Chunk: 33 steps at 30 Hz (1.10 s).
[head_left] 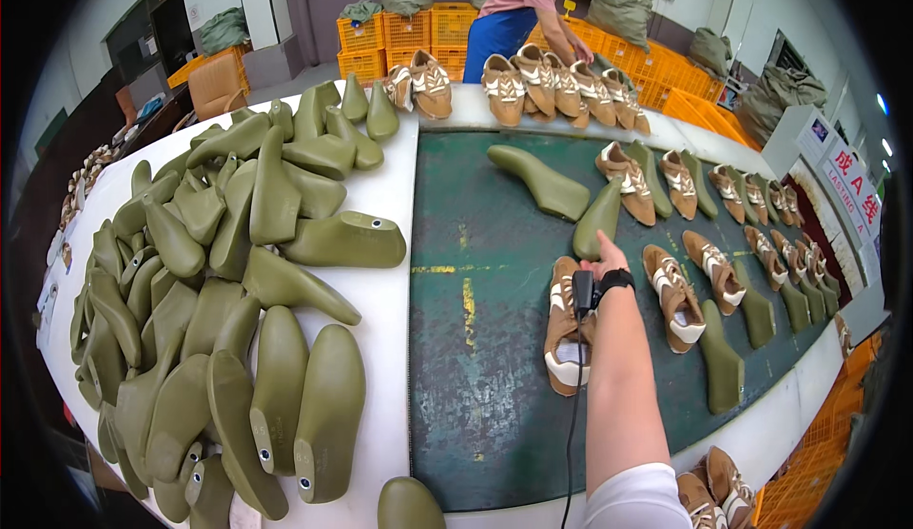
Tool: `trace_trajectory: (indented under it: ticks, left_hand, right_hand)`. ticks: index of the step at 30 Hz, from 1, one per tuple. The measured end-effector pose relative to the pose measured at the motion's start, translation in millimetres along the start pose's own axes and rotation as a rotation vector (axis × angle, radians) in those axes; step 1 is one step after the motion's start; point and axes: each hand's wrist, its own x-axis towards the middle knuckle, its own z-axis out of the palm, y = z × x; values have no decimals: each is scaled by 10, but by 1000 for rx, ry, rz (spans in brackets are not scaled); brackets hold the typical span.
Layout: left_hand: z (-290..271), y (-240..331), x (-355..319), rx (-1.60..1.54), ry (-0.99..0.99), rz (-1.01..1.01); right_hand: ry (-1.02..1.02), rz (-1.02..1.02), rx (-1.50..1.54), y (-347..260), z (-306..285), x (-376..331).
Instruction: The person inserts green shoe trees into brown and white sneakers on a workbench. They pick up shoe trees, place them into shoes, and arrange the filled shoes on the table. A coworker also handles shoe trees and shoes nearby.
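Observation:
My right hand (pixel 609 261) reaches over the green conveyor belt, with a black strap and a small black device at the wrist. Its fingers are against the near end of an olive-green shoe last (pixel 598 217), one finger lying along the side; the grip is partly hidden. Just below the hand lies a brown-and-white sneaker (pixel 563 339), partly covered by the device and forearm. Another shoe last (pixel 540 182) rests on the belt to the upper left. Right of the hand is a further sneaker (pixel 673 299) beside a last (pixel 722 358). My left hand is out of sight.
Many loose lasts (pixel 276 196) are heaped on the white table at left. One last (pixel 409 504) sits at the near edge. Sneakers and lasts line the green belt (pixel 475 377) rightward. Across it, a person (pixel 518 6) in a blue apron handles sneakers before orange crates (pixel 407 30).

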Motion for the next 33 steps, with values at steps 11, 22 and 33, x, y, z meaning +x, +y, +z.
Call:
trace_trajectory:
  ticks: [11, 22, 33]
  left_hand:
    - [36, -44, 76, -16, 14, -11]
    - [47, -190, -34, -48, 50, 81]
    - [51, -279, -76, -70, 65, 102]
  right_hand:
    - [-181, -133, 451, -60, 119, -104]
    - [-586, -284, 301, -441, 184, -1569]
    - [-1203, 28, 438, 42, 1844, -3305]
